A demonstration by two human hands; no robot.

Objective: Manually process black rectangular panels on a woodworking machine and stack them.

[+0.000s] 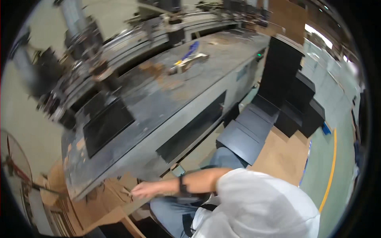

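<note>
My right hand [145, 190] reaches leftward past the near end of the machine table [158, 101], over brown cardboard and board pieces [103, 198]. A dark band [183, 185] circles its wrist. Motion smears the fingers, and whether they hold anything is unclear. My left hand is out of sight. A flat black panel [109, 127] lies on the table's near left end. Farther along the same top rests a pale tool with a yellow part [189, 62], a blue piece [193, 48] beside it.
Tall stacks of black panels [282, 67] stand at the right on a cardboard sheet [283, 152]. Dark grey panels [240, 137] lie beside my knee. Machine heads on a rail [131, 43] run behind the table. A fan [16, 158] stands far left; a yellow floor line [331, 170] runs at right.
</note>
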